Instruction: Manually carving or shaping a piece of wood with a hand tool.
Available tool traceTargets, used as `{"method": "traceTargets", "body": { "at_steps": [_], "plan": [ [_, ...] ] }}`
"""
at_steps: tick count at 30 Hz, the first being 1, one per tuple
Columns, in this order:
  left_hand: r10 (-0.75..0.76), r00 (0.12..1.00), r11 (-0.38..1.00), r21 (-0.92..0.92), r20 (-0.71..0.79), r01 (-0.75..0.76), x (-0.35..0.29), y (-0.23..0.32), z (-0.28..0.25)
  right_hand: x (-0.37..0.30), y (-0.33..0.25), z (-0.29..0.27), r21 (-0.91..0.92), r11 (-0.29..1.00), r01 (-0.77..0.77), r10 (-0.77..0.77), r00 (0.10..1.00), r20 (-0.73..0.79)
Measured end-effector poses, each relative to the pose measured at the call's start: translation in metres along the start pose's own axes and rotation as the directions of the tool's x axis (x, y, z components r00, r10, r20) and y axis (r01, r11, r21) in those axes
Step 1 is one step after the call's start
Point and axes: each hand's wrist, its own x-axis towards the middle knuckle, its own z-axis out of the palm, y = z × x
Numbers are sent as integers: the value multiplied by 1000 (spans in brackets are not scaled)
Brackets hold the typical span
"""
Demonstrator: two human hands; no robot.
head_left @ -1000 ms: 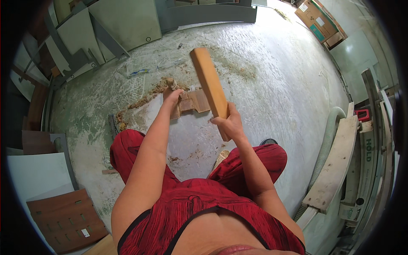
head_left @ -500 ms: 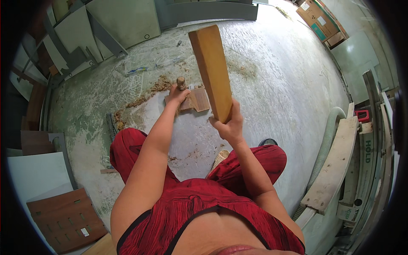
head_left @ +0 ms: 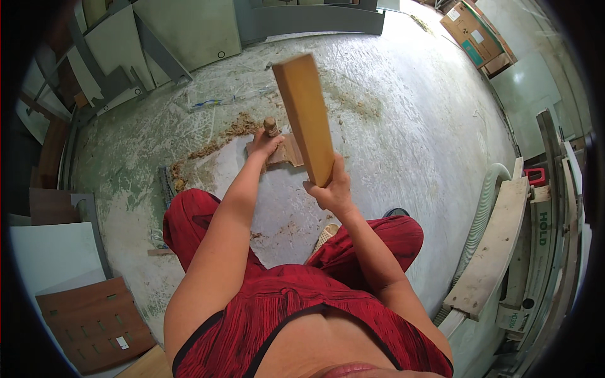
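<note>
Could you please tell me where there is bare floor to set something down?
The widest mostly bare floor lies between the wooden block in the right hand and the ribbed hose. It's crowded around the left hand: a gripped handle, a wooden workpiece and scattered shavings.

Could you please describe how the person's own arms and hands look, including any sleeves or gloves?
Both arms are bare, coming out of a sleeveless red top with dark streaks and black edging. The left hand and right hand wear no gloves; no watch or bracelet is visible.
</note>
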Motion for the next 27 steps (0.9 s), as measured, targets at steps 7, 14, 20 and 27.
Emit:
{"method": "traceTargets", "body": {
  "at_steps": [7, 14, 20, 27],
  "plan": [
    [106, 994, 850, -518, -5, -93, 12, -37, 20, 8, -2, -8, -310, 934, -176, 238, 956, 175],
    [80, 997, 976, -206, 7, -77, 21, -49, 13, 5, 7, -3, -305, 932, -196, 259, 949, 181],
    [-21, 993, 998, -68, -119, 13, 1, -10, -18, 10, 31, -10, -313, 904, -292, 357, 918, 172],
    [-35, 925, 999, -27, -379, 27, 1, -66, -74, 16, 67, -15, -499, 670, -550, 630, 777, -11]
  ]
}}
